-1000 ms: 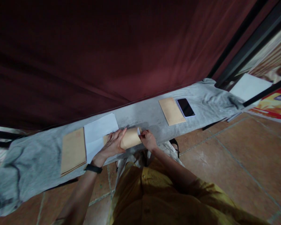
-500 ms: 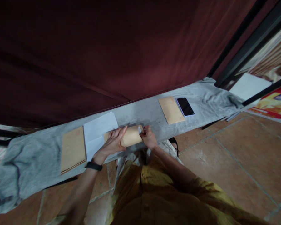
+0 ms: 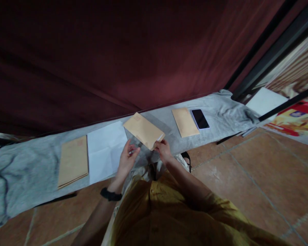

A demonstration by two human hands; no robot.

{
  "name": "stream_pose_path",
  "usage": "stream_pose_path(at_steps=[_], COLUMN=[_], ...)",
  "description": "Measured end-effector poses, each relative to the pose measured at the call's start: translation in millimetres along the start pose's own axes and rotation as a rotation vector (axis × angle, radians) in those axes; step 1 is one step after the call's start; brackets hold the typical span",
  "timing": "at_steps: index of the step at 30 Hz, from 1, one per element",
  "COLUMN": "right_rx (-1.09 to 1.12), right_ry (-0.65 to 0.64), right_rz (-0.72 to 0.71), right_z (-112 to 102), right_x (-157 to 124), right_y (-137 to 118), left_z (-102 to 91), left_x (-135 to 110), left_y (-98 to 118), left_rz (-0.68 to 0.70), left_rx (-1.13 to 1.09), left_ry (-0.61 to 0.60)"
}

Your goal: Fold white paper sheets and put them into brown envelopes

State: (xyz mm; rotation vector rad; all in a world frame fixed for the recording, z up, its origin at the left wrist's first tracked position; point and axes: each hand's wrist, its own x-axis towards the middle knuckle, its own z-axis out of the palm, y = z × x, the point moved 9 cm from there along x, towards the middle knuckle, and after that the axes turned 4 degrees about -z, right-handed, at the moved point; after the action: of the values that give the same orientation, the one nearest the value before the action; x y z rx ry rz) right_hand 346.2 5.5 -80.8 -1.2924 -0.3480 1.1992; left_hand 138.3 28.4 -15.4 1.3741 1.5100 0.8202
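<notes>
My right hand (image 3: 163, 149) pinches one end of a brown paper envelope (image 3: 143, 130), which slants up and to the left over the grey cloth. A bit of white paper shows at the end by my fingers. My left hand (image 3: 128, 158) is off the envelope, fingers apart and curved, holding nothing. White paper sheets (image 3: 104, 150) lie just left of it, with fold creases showing. Farther left rests a stack of brown envelopes (image 3: 74, 160). Another brown envelope (image 3: 185, 122) lies flat to the right.
A phone (image 3: 200, 119) with a dark screen lies beside the right-hand envelope. Grey cloth (image 3: 33, 164) covers the narrow bench. A dark red curtain (image 3: 133, 61) hangs along its far side. Black metal bars (image 3: 261, 48) and a red-yellow box (image 3: 297, 121) stand at the right.
My left hand has let go of the envelope and drawn back toward me. The envelope, bent before, is now flatter and turned, its free end swung up and away.
</notes>
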Motion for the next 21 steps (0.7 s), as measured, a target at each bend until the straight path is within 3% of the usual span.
stream_pose_path(at_steps=[3, 6, 11, 21], right_rx=[0.048, 0.101, 0.076, 0.044], right_ry=[0.015, 0.048, 0.050, 0.019], right_rz=[0.001, -0.004, -0.023, -0.020], right_z=[-1, -4, -6, -9], right_x=[-7, -14, -16, -19], right_y=[3, 8, 13, 21], left_z=[52.3, 81.1, 90.0, 88.8], left_x=[-24, -33, -27, -18], left_y=[-28, -29, -28, -32], left_rz=[-0.331, -0.465, -0.517, -0.472], left_rx=[-0.492, -0.720, -0.777, -0.718], left_ry=[-0.150, -0.165, -0.086, -0.109])
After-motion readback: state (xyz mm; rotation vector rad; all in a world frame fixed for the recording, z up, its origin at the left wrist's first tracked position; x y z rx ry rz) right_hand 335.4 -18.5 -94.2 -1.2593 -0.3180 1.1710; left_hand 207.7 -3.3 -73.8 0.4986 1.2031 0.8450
